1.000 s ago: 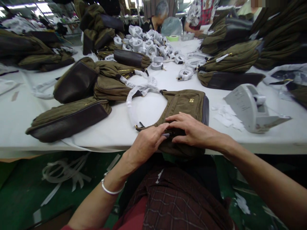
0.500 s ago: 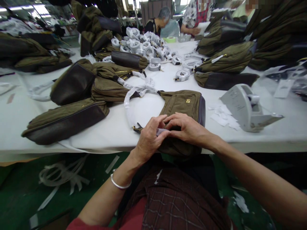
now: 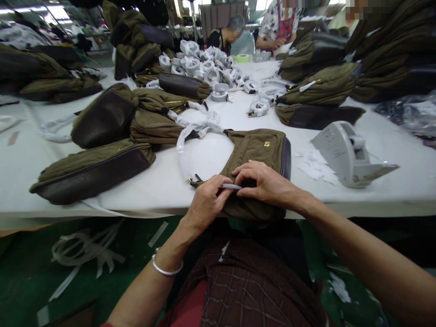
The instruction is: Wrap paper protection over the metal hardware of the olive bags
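Olive bag: suede-look fabric w/ a dark brown end panel and a small gold logo; lies flat at the near edge of the white table, right in front of the wearer, near end under both hands
Left hand: rests on the bag's near left corner; thumb & forefinger pinch the left end of a white strip, other fingers curled in; silver bangle on the wrist
Right hand: sits on top of the bag, touching the left hand's fingertips; thumb & forefinger close on the strip's right end, remaining fingers bent and pressed together on the fabric
White strip: thin, short, held taut btwn the two hands, just above the bag's zip edge; cannot tell if paper or tape
Bag strap: wrapped in white paper, loops from the bag's far left corner out across the table
Tape dispenser: grey, to the right of the bag, near but apart; small white paper scraps lie btwn them
Other bags: same olive & brown, heaped to the left; more stacked at far left and far right
Wrapped strap rolls: white coils piled mid-table, well beyond the hands; green tape roll behind them
Co-workers: two or more people at the far end, well apart from the wearer; what their hands do is too small to tell
Lap: dark plaid cloth below the table edge
Floor: green, w/ loose white strips lying on it
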The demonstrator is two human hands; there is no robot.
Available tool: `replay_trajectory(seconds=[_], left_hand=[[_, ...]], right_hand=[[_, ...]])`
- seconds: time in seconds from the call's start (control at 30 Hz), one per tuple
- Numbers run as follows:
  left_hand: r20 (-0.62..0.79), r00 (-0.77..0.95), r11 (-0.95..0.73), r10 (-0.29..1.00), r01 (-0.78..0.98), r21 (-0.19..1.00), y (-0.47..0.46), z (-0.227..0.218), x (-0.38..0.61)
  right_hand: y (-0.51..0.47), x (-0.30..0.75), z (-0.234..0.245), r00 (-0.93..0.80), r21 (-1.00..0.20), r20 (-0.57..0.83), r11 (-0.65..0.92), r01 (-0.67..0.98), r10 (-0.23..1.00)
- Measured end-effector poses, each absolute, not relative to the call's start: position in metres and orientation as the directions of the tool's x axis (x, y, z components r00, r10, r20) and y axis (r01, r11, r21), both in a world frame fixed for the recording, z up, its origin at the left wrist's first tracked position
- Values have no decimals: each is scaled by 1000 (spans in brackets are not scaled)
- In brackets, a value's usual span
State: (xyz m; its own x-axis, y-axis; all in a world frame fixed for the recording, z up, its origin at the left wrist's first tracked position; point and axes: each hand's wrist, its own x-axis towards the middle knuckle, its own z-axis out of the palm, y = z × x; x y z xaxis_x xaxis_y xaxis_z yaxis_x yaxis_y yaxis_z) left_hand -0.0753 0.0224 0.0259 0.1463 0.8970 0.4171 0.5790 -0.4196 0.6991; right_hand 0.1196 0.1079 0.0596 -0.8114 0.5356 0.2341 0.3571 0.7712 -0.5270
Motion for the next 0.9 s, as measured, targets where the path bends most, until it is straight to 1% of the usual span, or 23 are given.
replay_trajectory(seconds=[0.1,0.17,0.33,0.43,0.6,0.77,0.83,0.9], left_hand=[[356,80,-340,931,546,766,23,25,-72],[316,33,-284,948,532,798,21,25,-70],[263,-26,-205,964,554,807,18,30,-67],[216,-19,-169,976,557,813,18,33,-67],[142,-3,-121,990,502,856,21,32,-67],[104,-4,-88,995,492,866,20,29,-69],[28,29,-38,999,430,902,20,29,-70],[-100,78,75,992,274,959,20,28,-71]], right_hand=[[109,122,64,-828,-572,254,768,288,500],[109,121,66,-826,-573,271,773,274,494],[106,116,65,-812,-444,314,832,332,491],[105,113,66,-831,-393,283,848,354,479],[108,113,68,-855,-367,232,856,363,463],[109,116,67,-859,-356,224,859,368,460],[107,117,69,-855,-330,243,868,372,459],[101,118,72,-853,-294,275,884,365,443]])
